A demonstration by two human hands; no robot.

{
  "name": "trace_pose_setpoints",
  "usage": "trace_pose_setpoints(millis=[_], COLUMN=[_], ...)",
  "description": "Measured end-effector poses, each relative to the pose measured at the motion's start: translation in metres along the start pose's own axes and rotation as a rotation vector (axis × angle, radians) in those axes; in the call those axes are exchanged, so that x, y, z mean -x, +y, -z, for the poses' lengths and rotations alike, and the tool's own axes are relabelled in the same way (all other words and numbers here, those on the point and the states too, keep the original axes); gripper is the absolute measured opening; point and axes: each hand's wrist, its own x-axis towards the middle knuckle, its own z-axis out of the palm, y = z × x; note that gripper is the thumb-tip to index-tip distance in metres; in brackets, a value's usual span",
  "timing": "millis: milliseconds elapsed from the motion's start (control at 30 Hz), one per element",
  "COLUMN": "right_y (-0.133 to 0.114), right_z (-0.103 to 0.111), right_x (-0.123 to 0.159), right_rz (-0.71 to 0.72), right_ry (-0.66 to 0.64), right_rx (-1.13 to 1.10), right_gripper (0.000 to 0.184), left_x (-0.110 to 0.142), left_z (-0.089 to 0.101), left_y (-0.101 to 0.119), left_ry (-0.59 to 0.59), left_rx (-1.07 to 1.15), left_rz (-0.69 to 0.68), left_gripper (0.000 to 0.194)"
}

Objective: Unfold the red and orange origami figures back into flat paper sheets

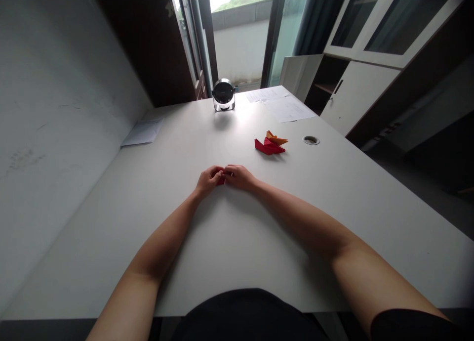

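- We have both hands near the centre of the frame, close together over the white table (237, 252).
- Our left hand (207, 182) is drawn in narrow, its fingers and thumb closed on a small piece of red paper (221, 181) from the left.
- Our right hand (240, 177) is bent over the right side of the same piece, fingertips gathered in and gripping it; the two hands nearly meet there.
- The piece of red paper sits between our hands, just left of the frame's centre, and we see only a little of it, since the fingers cover most; its full shape we cannot tell.
- Right of centre and a little higher, we have a folded red paper shape (269, 147) with pointed ends, and just behind it, overlapping it in our view, a folded orange paper shape (277, 139).
- Farther right, we see a round hole (311, 140) with a pale rim set in the tabletop.
- At upper centre stands a round dark-faced device (224, 92) on a metal stand.
- To its right lie white printed sheets (291, 108); at the left, beside the wall (66, 94), lies another stack of paper (143, 132).
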Motion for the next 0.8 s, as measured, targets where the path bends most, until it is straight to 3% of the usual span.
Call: trace_pose_setpoints(millis=[800], right_y=[0.0058], right_z=[-0.0040], right_x=[-0.0012], right_rz=[0.011], right_ry=[0.017], right_rx=[0.028], right_gripper=[0.018], left_x=[-0.0004], left_z=[-0.0010], left_y=[-0.0022], left_ry=[0.000], left_rx=[0.010], left_rz=[-0.008], left_gripper=[0.025])
